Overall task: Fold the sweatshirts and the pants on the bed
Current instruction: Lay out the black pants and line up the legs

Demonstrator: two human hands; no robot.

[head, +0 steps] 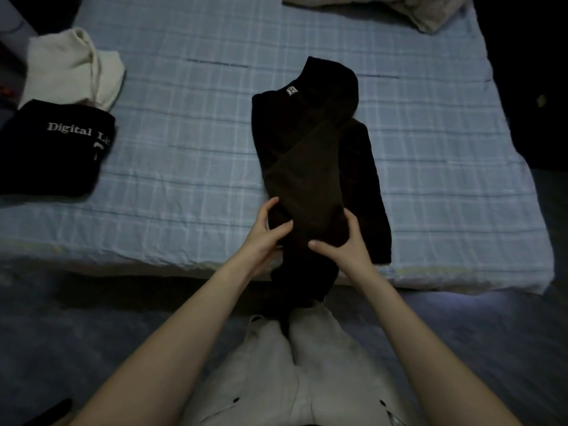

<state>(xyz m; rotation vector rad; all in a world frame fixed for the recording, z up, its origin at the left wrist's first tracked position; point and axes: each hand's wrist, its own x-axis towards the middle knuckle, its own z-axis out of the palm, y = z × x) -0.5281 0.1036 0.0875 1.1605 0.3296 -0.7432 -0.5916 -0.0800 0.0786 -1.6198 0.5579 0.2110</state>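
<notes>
Dim, bluish light (corners nearly black), soft focus, wide-angle bending at edges.

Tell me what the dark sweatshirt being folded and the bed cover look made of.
Dark sweatshirt: seemingly thick, matte knit or fleece; it drapes softly with no shine, though dim light hides the weave. Bed cover: thin woven cloth, probably cotton, light blue plaid with fine wrinkles.

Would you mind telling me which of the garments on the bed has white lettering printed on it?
The folded black sweatshirt at the bed's left edge, reading "Digital". The cream garment behind it is plain, and the dark garment being folded shows only a small tag.
</notes>
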